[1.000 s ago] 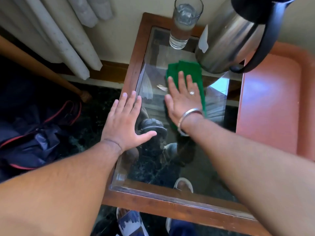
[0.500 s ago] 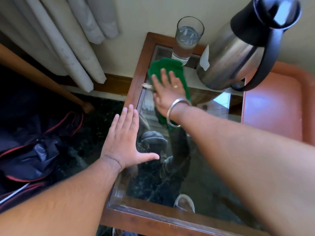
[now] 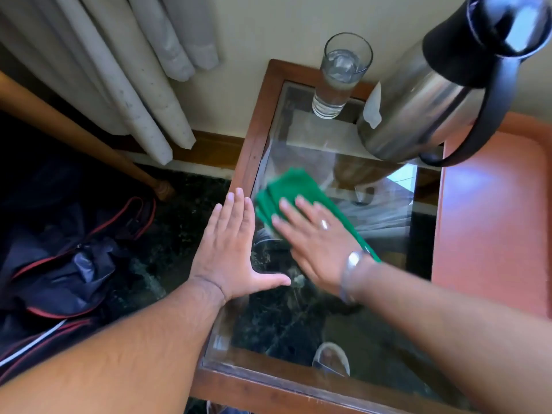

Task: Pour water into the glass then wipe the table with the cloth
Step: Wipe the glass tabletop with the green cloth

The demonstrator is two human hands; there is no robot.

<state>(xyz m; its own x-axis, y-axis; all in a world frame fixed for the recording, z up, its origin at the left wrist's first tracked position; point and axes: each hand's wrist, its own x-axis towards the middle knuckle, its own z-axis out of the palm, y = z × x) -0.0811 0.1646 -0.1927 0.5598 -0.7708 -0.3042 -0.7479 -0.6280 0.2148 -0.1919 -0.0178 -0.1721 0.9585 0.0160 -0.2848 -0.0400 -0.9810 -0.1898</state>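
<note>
Right grip (image 3: pixel 313 243) lies open and flat on the green cloth (image 3: pixel 294 189) at mid-bench (image 3: pixel 254 138); left grip (image 3: pixel 230 252) rests open, flat, empty at the bench's left edge. Beyond, the filled glass (image 3: pixel 340 79) and steel jug (image 3: pixel 418 106) stand close together.

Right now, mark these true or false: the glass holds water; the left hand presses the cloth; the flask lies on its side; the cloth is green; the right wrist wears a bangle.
1. The glass holds water: true.
2. The left hand presses the cloth: false; the right hand lies flat on the green cloth, the left rests by the table's wooden frame.
3. The steel flask lies on its side: false; it stands upright.
4. The cloth is green: true.
5. The right wrist wears a bangle: true.
</note>
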